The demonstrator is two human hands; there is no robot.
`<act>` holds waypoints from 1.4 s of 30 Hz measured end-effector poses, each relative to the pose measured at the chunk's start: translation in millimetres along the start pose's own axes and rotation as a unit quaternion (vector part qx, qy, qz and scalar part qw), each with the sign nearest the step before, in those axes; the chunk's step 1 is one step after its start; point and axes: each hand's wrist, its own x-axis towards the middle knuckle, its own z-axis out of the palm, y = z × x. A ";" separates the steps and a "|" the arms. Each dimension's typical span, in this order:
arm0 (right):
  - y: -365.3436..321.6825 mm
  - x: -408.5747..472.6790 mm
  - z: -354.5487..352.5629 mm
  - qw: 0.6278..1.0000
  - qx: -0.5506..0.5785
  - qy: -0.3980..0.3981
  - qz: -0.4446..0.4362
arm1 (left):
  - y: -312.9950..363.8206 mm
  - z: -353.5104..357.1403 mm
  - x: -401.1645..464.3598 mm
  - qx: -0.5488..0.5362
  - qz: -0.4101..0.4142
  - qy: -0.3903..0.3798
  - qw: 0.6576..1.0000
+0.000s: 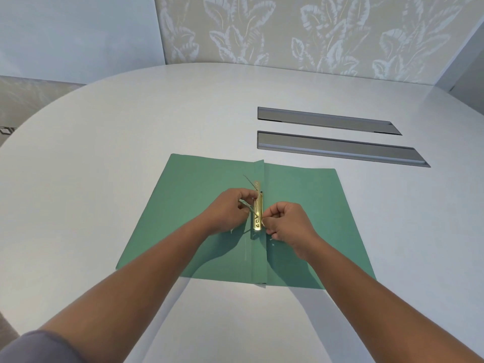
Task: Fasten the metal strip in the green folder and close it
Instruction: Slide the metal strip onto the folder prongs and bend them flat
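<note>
The green folder [301, 205] lies open and flat on the white table, its spine running away from me. A gold metal strip [258, 210] sits along the spine fold. One thin prong [250, 181] sticks up and leans left at the strip's far end. My left hand [227, 210] is curled at the strip's left side, fingers pinching the near prong beside the strip. My right hand [290, 222] is fisted on the right cover, its fingertips pinching the strip's near end.
The white oval table [131, 153] holds two long grey recessed slots [337, 149] beyond the folder at the right. A leaf-patterned wall panel [314, 30] stands behind the table's far edge.
</note>
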 end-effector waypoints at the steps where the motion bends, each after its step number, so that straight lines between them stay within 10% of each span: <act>1: 0.9 1.1 -0.2 1.000 -0.006 0.002 -0.001 | 0.9 -0.6 1.2 0.036 0.005 -0.007 0.999; 27: 13.5 17.3 4.4 1.000 0.009 0.006 -0.015 | -5.8 2.4 19.3 0.374 0.085 -0.101 0.918; 34: 7.0 12.3 -5.7 0.993 0.087 -0.074 0.006 | -6.2 7.9 20.7 0.329 0.068 -0.068 0.940; 42: 14.6 6.6 -4.3 0.986 -0.079 -0.054 -0.134 | -12.6 9.7 20.4 0.301 0.065 -0.031 0.951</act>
